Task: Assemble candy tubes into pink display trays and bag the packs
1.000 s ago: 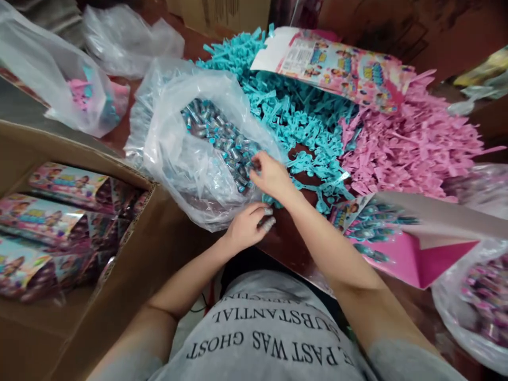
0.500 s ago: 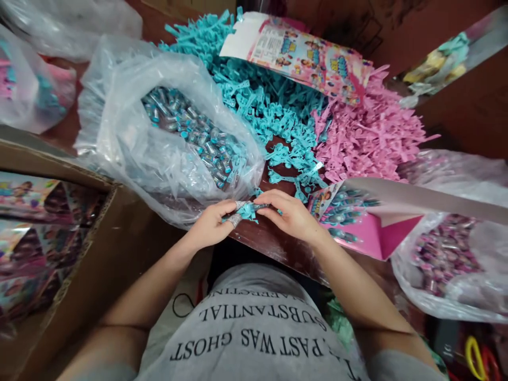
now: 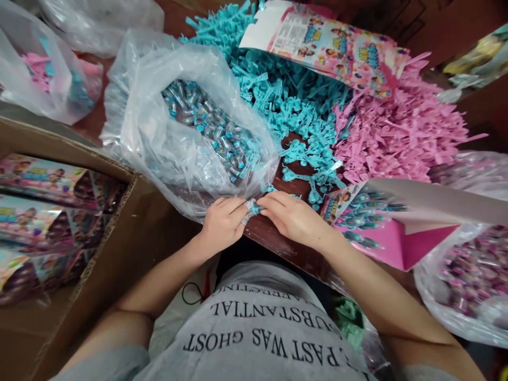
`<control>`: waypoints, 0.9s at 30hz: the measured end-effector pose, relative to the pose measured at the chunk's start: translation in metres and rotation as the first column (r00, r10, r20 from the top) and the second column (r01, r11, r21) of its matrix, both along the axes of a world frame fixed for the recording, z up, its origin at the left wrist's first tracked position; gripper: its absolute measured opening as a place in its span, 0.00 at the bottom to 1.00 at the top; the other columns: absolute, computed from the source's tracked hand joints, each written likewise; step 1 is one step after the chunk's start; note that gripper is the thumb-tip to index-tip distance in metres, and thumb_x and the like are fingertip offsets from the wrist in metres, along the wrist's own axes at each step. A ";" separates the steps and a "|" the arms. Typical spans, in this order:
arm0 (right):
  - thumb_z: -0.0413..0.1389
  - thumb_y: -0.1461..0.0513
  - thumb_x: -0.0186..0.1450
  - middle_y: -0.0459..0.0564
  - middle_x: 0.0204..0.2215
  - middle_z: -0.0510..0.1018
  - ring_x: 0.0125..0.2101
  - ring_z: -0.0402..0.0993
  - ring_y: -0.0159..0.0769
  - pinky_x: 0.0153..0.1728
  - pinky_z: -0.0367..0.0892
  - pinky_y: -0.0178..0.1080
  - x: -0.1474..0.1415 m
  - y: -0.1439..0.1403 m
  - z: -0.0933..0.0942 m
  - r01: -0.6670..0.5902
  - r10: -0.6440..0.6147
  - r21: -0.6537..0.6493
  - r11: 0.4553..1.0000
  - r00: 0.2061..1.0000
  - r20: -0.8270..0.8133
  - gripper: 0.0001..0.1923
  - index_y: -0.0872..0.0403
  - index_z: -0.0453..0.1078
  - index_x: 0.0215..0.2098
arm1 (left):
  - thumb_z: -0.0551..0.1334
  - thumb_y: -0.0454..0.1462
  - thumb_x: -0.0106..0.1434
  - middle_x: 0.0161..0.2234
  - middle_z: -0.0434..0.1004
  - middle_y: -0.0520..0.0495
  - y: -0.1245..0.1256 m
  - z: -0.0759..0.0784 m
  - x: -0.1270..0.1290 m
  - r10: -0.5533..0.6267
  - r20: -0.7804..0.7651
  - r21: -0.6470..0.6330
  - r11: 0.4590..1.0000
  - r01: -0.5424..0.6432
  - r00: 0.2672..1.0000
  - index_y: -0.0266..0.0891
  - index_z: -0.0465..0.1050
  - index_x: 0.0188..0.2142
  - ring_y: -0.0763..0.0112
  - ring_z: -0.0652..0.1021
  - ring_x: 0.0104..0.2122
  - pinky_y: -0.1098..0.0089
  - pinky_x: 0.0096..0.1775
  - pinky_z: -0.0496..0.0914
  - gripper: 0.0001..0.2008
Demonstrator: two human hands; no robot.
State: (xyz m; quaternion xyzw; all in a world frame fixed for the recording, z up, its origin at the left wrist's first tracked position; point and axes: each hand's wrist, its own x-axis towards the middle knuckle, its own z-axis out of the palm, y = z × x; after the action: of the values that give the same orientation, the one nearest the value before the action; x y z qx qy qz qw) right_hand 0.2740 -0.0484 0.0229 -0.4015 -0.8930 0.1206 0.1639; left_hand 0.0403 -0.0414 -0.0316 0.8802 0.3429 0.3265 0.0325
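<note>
My left hand (image 3: 223,226) and my right hand (image 3: 292,218) meet at the near table edge, fingertips nearly touching. Between them is a small blue plastic piece (image 3: 255,209), mostly covered by the fingers; whether a clear tube is joined to it I cannot tell. Both hands are closed on it. Pale wrapping covers the left thumb and forefinger tips. Just beyond the left hand, an open plastic bag (image 3: 146,114) holds many small clear tubes with blue ends (image 3: 216,127). A heap of blue plastic pieces (image 3: 293,114) lies ahead of the right hand.
Pink plastic pieces (image 3: 400,137) are heaped at the right. A printed carton (image 3: 337,50) lies over both heaps. An open pink box (image 3: 389,246) holds blue-and-clear pieces. Right of it sits a bag of pink tubes (image 3: 472,264). Left, a cardboard box (image 3: 107,254) contains printed packs (image 3: 43,211).
The view has shifted, so things appear farther right. My hands have drawn closer together, and my fingers now cover more of the blue piece.
</note>
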 end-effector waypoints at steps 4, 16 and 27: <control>0.47 0.61 0.80 0.60 0.46 0.81 0.44 0.80 0.46 0.39 0.81 0.46 -0.009 0.002 -0.007 -0.039 0.033 0.064 0.997 0.995 0.090 0.17 0.59 0.74 0.57 | 0.57 0.29 0.64 0.38 0.84 0.39 -0.002 0.001 -0.008 0.025 0.009 -0.037 0.999 -0.024 1.000 0.37 0.78 0.35 0.60 0.82 0.35 0.62 0.37 0.75 0.10; 0.56 0.48 0.77 0.52 0.46 0.84 0.35 0.80 0.37 0.36 0.74 0.40 -0.015 0.019 0.001 0.053 -0.114 -0.331 0.942 0.979 -0.169 0.20 0.50 0.73 0.58 | 0.58 0.30 0.69 0.42 0.85 0.40 0.000 0.005 -0.025 0.036 0.139 -0.215 0.977 -0.005 0.990 0.37 0.79 0.42 0.61 0.84 0.38 0.64 0.40 0.80 0.10; 0.50 0.48 0.79 0.49 0.36 0.85 0.36 0.81 0.39 0.39 0.70 0.40 -0.064 0.069 -0.007 0.286 -0.351 -0.384 0.878 0.930 -0.108 0.22 0.51 0.78 0.38 | 0.57 0.33 0.72 0.41 0.81 0.43 -0.005 0.003 -0.050 0.309 0.221 -0.393 0.896 -0.206 0.925 0.39 0.74 0.40 0.63 0.81 0.41 0.66 0.43 0.76 0.07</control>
State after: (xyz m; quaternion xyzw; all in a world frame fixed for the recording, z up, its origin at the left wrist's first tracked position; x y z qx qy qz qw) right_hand 0.2102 0.0203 0.0163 -0.5545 -0.7589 0.2887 0.1822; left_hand -0.0100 -0.0462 -0.0287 0.7505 0.5035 0.3793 0.1981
